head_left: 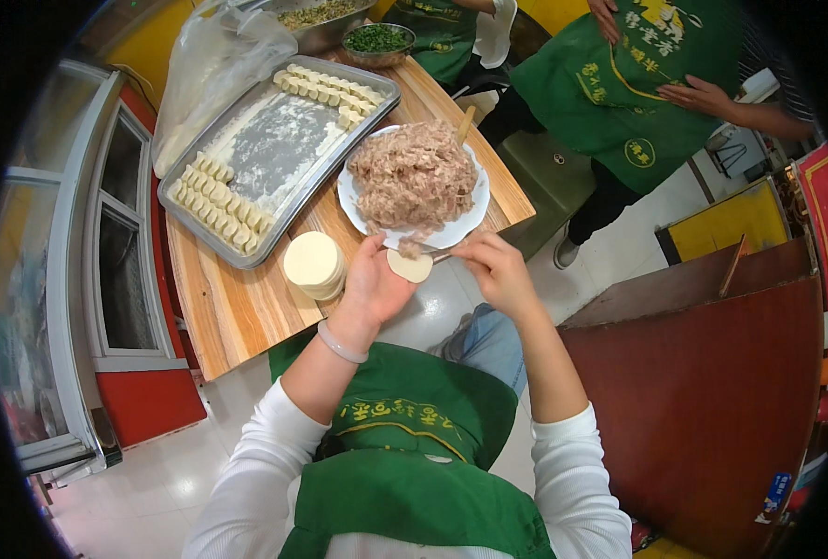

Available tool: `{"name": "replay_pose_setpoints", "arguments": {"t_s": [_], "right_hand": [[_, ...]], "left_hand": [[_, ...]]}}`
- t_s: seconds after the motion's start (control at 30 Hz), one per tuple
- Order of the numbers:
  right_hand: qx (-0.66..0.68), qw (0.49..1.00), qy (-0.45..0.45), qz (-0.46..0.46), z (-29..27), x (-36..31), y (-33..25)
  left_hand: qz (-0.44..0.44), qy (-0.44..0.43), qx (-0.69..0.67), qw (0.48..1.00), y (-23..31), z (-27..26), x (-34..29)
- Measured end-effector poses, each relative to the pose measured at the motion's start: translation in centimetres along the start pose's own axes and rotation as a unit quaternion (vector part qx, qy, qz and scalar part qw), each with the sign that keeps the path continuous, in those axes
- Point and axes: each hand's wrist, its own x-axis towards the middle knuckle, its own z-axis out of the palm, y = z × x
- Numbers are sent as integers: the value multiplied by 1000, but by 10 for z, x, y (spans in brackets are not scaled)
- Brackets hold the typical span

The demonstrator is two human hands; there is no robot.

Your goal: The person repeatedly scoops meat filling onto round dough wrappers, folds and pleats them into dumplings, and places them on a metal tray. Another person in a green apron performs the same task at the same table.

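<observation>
In my left hand (376, 284) lies a round dumpling wrapper (410, 266), resting on the fingers at the table's near corner. My right hand (498, 268) is closed round a thin filling stick (440, 254), whose tip carries a bit of minced meat over the wrapper. Just beyond both hands, a white plate (470, 222) bears a big mound of minced meat filling (409, 175). A stack of round wrappers (313, 263) stands left of my left hand. Farther left, a metal tray (288, 207) dusted with flour holds rows of folded dumplings (218, 205).
A wooden table (237, 312) carries everything. At its far end are a bowl of chopped greens (376, 39), a metal pan (325, 28) and a plastic bag (218, 70). Two people in green aprons (628, 84) are beyond. A brown panel (703, 391) stands at right.
</observation>
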Motion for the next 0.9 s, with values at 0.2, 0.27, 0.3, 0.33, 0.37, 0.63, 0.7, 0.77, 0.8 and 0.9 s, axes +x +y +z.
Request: {"name": "replay_pose_setpoints", "arguments": {"t_s": [0.2,0.27,0.3,0.33,0.37,0.63,0.7,0.77,0.8,0.9], "right_hand": [[-176,983,16,-48,19,-34,-29],[-125,992,18,-20,12,-36,-27],[-84,996,23,-4,4,-34,-24],[-42,999,28,13,-2,-30,-22],[-57,997,33,27,-4,-25,-19],[-52,998,26,0,-3,-3,3],[-8,1000,11,-3,0,-8,-8],[-45,999,25,-12,11,-17,-21],[-62,997,31,-16,18,-22,-27],[-160,986,17,-52,27,-40,-33]], "left_hand": [[-5,-20,-28,999,5,11,-8],[15,-13,-25,999,3,10,-11],[30,1,-18,999,1,10,-12],[44,15,-11,999,-2,10,-12],[60,29,-5,998,-3,10,-13],[60,6,19,998,-4,6,-8],[62,7,26,998,-3,7,-9],[58,5,33,998,-4,13,-11],[56,6,25,998,-3,14,-12],[62,9,10,998,-4,14,-13]]}}
